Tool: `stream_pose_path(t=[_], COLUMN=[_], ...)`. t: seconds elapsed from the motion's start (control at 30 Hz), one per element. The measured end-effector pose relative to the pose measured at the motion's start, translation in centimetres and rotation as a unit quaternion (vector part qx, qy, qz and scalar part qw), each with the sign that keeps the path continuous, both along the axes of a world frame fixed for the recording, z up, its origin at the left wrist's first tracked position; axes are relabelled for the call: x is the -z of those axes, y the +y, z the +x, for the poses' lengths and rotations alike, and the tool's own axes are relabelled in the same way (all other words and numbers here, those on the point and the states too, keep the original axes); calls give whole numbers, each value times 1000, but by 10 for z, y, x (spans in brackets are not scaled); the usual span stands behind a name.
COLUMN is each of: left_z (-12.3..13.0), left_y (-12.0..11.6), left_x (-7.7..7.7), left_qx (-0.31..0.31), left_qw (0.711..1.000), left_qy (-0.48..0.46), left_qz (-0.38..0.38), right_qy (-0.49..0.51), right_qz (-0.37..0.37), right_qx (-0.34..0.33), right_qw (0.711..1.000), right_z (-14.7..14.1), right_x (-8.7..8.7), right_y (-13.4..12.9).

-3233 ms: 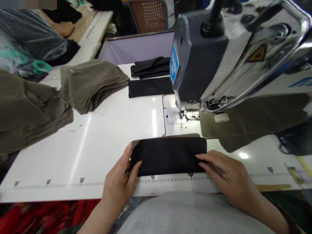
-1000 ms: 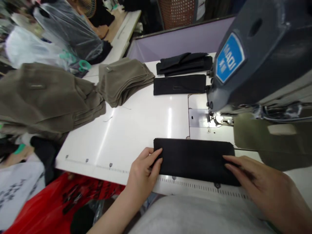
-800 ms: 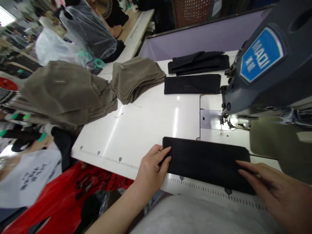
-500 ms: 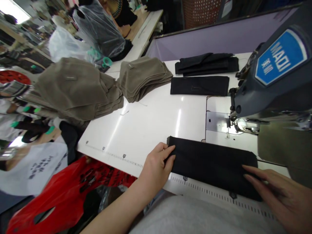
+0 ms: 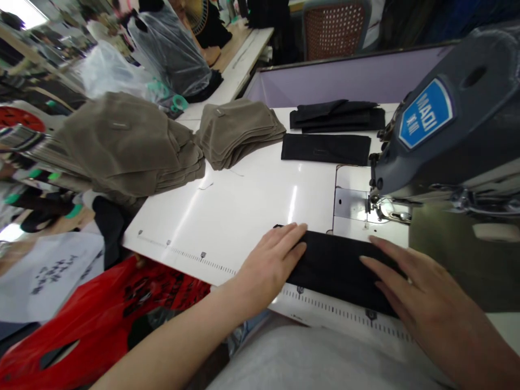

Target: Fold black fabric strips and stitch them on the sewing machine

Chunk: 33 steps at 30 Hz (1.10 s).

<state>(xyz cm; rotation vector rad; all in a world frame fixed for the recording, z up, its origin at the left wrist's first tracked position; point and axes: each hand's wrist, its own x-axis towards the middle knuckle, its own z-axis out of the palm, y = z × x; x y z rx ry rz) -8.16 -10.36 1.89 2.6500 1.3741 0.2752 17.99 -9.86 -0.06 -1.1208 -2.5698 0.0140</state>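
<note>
A folded black fabric strip (image 5: 337,265) lies along the front of the white sewing table, beside the printed ruler. My left hand (image 5: 271,265) rests flat over the strip's left end, fingers stretched out. On its right end lies my right hand (image 5: 418,287), with fingers spread and laid on the cloth. Both palms hide the ends of the strip. Just behind it are the metal needle plate (image 5: 350,203) and presser foot (image 5: 376,208) of the grey sewing machine (image 5: 442,135).
Toward the back lie a single black folded piece (image 5: 326,149) and a stack of black pieces (image 5: 337,116). Brown fabric piles (image 5: 239,130) sit at the left. A red plastic bag (image 5: 101,314) hangs below the table's left edge. A purple panel (image 5: 325,81) borders the back.
Both hands have gone from holding the strip's ends with fingertips to lying flatter on top of it. My left hand covers more of the left end; the right has shifted inward. The view has shifted slightly.
</note>
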Motion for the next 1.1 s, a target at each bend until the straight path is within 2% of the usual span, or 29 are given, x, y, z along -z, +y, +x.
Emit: stream_pose_path(t=[0.07, 0.1, 0.13, 0.23, 0.37, 0.47, 0.57, 0.67, 0.87, 0.93, 1.0, 1.07, 1.1], left_z=[7, 12, 19, 39, 52, 48, 41, 27, -4, -1, 9, 23, 30], left_y=[6, 8, 10, 8, -2, -9, -10, -9, -20, -27, -28, -18, -8], left_x=[-5, -7, -8, -5, 10, 22, 27, 30, 28, 23, 17, 13, 12], left_qx=[79, 87, 75, -10, -61, -81, -71, -75, -140, -118, -36, 38, 46], left_qw=[996, 994, 995, 996, 995, 995, 995, 994, 984, 985, 992, 994, 995], left_qy=[32, 46, 57, 71, 53, 35, 50, 74, 96, 81, 60, 53, 58], left_qz=[-34, -43, -46, -53, -54, -48, -39, -21, 61, 95, 102, 85, 72], right_qy=[17, 20, 20, 20, 19, -9, -32, -43, -25, -25, -22, -14, -10], right_qz=[-19, -26, -30, -37, -42, -41, -40, -56, -78, -78, -68, -48, -39], right_qx=[-87, -114, -126, -119, -98, -95, -92, -82, -55, -52, -43, -19, 1], right_qw=[996, 993, 991, 992, 994, 995, 994, 994, 995, 995, 996, 999, 999], right_z=[-6, -10, -13, -20, -25, -24, -23, -23, -26, -26, -26, -24, -22], right_x=[2, 3, 4, 6, 12, 17, 18, 17, 16, 16, 16, 13, 10], right_y=[3, 4, 5, 6, 5, 4, 4, 4, 3, 1, 0, 0, 1])
